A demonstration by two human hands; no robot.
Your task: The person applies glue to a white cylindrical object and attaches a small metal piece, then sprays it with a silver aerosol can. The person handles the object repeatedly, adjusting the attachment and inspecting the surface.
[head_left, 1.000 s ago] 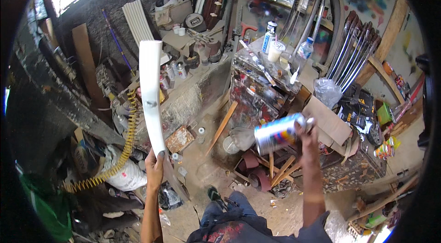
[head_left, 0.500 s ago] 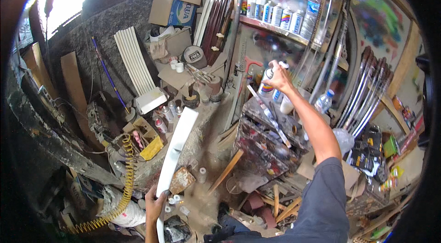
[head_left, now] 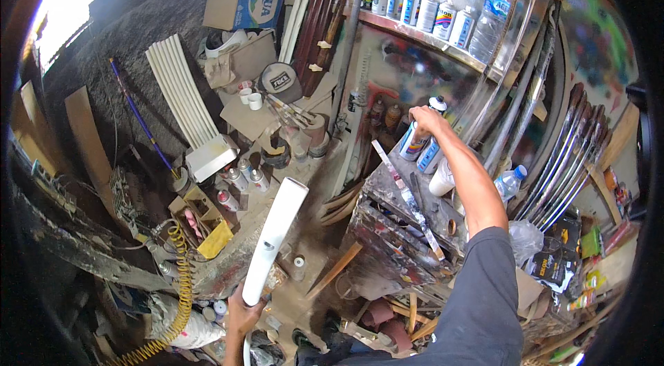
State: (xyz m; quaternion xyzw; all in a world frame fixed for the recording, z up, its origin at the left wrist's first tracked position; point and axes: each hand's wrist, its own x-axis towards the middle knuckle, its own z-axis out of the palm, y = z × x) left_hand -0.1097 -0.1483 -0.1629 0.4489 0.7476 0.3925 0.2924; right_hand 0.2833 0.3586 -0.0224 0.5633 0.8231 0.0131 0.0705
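My left hand (head_left: 242, 312) is closed around the lower part of a long, curved, glossy white plastic-looking trim piece (head_left: 275, 227), which slants up and to the right; a small dark hole shows on its face. My right arm reaches to a paint-stained cabinet top. There my right hand (head_left: 427, 124) grips the upper part of a spray can (head_left: 411, 147), its fingers partly hiding the top. A second spray can (head_left: 429, 156) stands right beside it, and a dark-topped can (head_left: 437, 103) shows just behind the hand. A white cup (head_left: 441, 180) stands nearer to me.
A paint-smeared stick (head_left: 408, 200) lies on the cabinet top. Above, a shelf (head_left: 429, 39) carries several spray cans and a plastic bottle (head_left: 492, 19). Several small cans (head_left: 259, 180) stand on the left ledge, near a yellow coiled hose (head_left: 182, 283). Wood scraps litter the floor.
My right hand has lowered the spray can toward the cabinet top. The white trim piece has turned in my left hand, now showing its hole. The whole view has shifted a little.
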